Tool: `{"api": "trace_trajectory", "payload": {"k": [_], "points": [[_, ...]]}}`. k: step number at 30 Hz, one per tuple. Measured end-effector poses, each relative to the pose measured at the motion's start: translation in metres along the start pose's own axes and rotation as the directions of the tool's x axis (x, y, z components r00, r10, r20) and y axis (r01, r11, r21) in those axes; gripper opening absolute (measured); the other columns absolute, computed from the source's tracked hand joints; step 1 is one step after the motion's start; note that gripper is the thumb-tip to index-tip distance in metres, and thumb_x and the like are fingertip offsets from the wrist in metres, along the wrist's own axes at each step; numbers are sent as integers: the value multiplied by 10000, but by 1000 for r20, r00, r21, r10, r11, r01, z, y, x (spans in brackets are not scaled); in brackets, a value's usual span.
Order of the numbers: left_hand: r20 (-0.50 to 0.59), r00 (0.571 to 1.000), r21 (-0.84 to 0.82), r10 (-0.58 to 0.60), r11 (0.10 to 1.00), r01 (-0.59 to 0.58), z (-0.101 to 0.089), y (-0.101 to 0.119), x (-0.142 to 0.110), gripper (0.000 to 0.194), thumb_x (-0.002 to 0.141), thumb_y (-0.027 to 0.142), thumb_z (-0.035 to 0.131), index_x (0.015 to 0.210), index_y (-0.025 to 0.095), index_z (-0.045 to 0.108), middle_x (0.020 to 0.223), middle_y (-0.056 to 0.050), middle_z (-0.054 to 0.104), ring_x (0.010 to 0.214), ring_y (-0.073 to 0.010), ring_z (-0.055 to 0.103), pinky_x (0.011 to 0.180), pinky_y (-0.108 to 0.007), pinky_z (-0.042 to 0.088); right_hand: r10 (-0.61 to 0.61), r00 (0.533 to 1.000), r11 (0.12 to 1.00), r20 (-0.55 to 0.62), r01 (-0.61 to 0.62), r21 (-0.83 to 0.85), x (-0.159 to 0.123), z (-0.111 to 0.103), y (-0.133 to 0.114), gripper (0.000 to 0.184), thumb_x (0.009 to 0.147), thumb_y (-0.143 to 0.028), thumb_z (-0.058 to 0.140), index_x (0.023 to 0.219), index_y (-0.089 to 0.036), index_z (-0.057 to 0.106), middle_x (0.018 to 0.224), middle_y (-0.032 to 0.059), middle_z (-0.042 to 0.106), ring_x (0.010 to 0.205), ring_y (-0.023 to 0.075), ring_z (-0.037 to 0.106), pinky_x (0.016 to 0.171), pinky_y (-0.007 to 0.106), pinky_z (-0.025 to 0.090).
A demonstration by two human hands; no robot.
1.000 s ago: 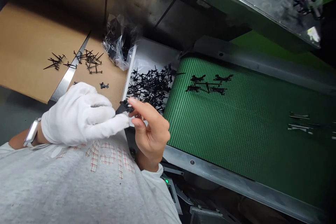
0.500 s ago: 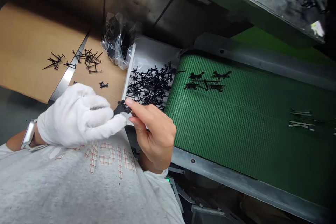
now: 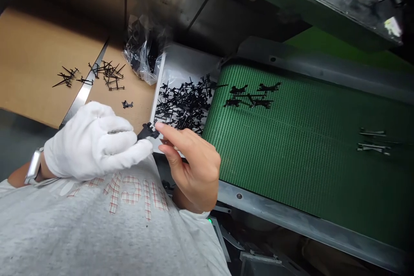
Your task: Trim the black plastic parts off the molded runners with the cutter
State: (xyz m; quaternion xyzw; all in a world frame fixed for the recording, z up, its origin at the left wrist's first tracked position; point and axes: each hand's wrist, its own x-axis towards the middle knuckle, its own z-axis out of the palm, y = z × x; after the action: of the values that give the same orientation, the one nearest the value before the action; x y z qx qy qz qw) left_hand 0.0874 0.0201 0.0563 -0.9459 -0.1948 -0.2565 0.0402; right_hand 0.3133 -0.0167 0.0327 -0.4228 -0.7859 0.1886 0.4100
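My left hand (image 3: 93,142) wears a white glove and is closed around a small black plastic part (image 3: 147,131), pinched at the fingertips. My bare right hand (image 3: 190,161) touches the same part with its forefinger and thumb, the other fingers curled. Both hands hover at the near edge of a white tray (image 3: 181,67) that holds a heap of several black plastic pieces (image 3: 184,103). On the green conveyor belt (image 3: 291,146) to the right lies a black moulded frame with parts (image 3: 250,95).
Cardboard sheets (image 3: 32,60) at the left carry loose black sprue pieces (image 3: 108,73) and one small part (image 3: 127,104). A clear plastic bag (image 3: 142,56) sits behind the tray. Pale moulded pieces (image 3: 373,142) lie further right on the belt. A metal machine frame (image 3: 291,220) edges the belt.
Both hands with the small part drifted slightly left and up. The black frame on the belt sits a little closer to the tray.
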Motion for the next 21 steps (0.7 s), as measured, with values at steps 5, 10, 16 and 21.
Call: {"api": "trace_trajectory", "payload": {"k": [5, 10, 16, 21], "points": [[4, 1000, 0, -5, 1000, 5, 0, 0, 1, 211, 973, 73, 466, 1127, 170, 571, 619, 68, 558, 589, -129, 487, 532, -276, 300, -12, 1000, 1000, 4, 13, -19, 1, 1, -1, 270, 1033, -256, 553, 1269, -208, 675, 749, 3, 688, 643, 131, 584, 589, 283, 460], [8, 1000, -1, -4, 1000, 4, -2, 0, -1, 222, 967, 57, 488, 1137, 169, 577, 638, 65, 561, 622, -134, 478, 552, -286, 293, -21, 1000, 1000, 17, 21, -10, 2, 0, -1, 249, 1021, -230, 573, 1240, -188, 685, 746, 6, 684, 646, 131, 582, 587, 281, 455], [-2, 1000, -3, -2, 1000, 2, -2, 0, -2, 219, 962, 64, 512, 1143, 167, 578, 649, 66, 579, 636, -135, 494, 560, -285, 306, -16, 1000, 999, 18, 16, -36, 2, -1, -1, 257, 1038, -250, 542, 1248, -207, 686, 732, 1, 679, 626, 126, 561, 569, 276, 443], [19, 1000, 2, -13, 1000, 13, -1, 0, -1, 203, 959, 83, 508, 1128, 172, 576, 663, 61, 587, 620, -131, 488, 550, -291, 309, -3, 999, 998, 34, 5, -64, 3, -1, -3, 250, 1036, -244, 545, 1237, -197, 687, 742, 6, 692, 639, 128, 584, 588, 280, 457]]}}
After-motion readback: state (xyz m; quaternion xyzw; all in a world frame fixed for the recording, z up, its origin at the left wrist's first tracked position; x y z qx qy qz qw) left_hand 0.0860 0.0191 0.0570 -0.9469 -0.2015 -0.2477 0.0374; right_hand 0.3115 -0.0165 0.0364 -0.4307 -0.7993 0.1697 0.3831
